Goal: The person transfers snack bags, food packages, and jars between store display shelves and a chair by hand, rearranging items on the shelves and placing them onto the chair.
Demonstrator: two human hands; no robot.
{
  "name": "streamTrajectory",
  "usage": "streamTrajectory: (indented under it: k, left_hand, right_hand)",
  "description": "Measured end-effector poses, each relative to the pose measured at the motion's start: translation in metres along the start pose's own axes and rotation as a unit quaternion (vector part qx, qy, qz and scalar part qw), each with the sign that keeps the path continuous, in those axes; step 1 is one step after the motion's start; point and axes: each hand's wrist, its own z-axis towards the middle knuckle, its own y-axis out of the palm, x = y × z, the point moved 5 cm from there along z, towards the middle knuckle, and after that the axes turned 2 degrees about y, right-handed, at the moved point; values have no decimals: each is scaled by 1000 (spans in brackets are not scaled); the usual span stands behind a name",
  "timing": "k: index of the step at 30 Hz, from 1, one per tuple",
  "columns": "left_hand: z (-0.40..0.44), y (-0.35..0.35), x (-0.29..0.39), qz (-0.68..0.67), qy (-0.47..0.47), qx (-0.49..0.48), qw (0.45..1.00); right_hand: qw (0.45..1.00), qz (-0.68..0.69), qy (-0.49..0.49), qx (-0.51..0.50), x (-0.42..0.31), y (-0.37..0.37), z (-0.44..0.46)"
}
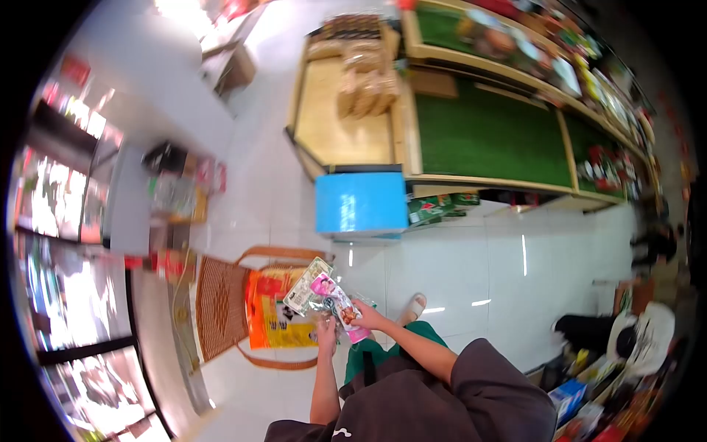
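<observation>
My right hand (366, 315) is closed on a pink printed packet (340, 306), gripping it along its right side. My left hand (326, 334) is closed on the lower end of a clear plastic packet with a pale green and white printed card (306, 287). The two packets overlap in front of my body, and what is inside them is too small to make out. Just beyond my left hand, an orange and yellow printed bag (274, 318) lies on the seat of a woven chair (221, 308).
A blue box (361, 203) stands ahead at the end of a wooden display shelf (342, 144) with bagged goods. Green-lined shelving (486, 136) runs to the right. Boxes (173, 261) stand at left, and a white hat-like item (648, 339) and mixed goods lie at right.
</observation>
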Motion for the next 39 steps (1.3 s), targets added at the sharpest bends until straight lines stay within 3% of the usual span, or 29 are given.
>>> streamTrajectory:
  k: [2, 3, 5, 6, 7, 8, 9, 11, 13, 17, 19, 21, 23, 25, 26, 31, 35, 37, 39]
  left_hand:
    - [-12, -14, 42, 9, 20, 7, 1000]
    - [1, 113, 63, 35, 88, -24, 995]
    - [-27, 201, 33, 55, -20, -89, 994]
    - [-31, 198, 32, 70, -48, -82, 993]
    - [-47, 243, 15, 81, -63, -116, 988]
    - [-45, 264, 18, 99, -75, -152, 981]
    - [-41, 290, 20, 114, -86, -187, 972]
    - [-49, 356, 16, 138, -94, -269, 948]
    - [-56, 410, 6, 164, -115, -356, 913]
    - [-63, 500, -12, 242, -164, -422, 858]
    - [-70, 541, -20, 274, -202, -430, 836]
    - [-84, 585, -25, 293, -228, -462, 805]
    - [-101, 628, -34, 287, -268, -512, 764]
    - [-96, 655, -51, 291, -279, -492, 772]
    - [-93, 672, -61, 248, -308, -504, 768]
    - [-111, 780, -69, 188, -373, -528, 739]
    - [-66, 850, -112, 202, -415, -509, 727]
    - [-74, 897, -115, 200, -417, -504, 729]
    - [-58, 930, -131, 236, -397, -552, 694]
  right_hand:
    - [996, -22, -5, 83, -15, 11, 3]
    - [990, -20, -75, 121, -23, -114, -27]
    - [979, -32, 46, 197, -4, -190, -113]
    - [976, 18, 45, 210, 4, -188, -121]
    - [967, 23, 61, 245, 11, -218, -171]
    - [953, 41, 8, 300, 4, -234, -187]
    - [932, 54, -46, 355, 4, -256, -201]
    - [891, 66, -61, 444, 40, -294, -235]
    - [816, -83, -31, 571, 45, -326, -290]
    - [731, -64, -10, 680, 83, -376, -366]
    - [722, -55, -22, 690, 101, -399, -399]
    - [812, 237, -75, 528, 118, -415, -416]
    - [775, 232, -84, 582, 115, -434, -441]
    - [733, 290, -50, 614, 131, -449, -453]
    - [719, 253, -38, 646, 142, -463, -459]
    - [696, 300, -19, 652, 140, -541, -499]
    - [681, 345, -29, 645, 148, -612, -520]
    - [674, 357, -28, 647, 150, -650, -541]
    - [652, 344, 28, 675, 170, -678, -553]
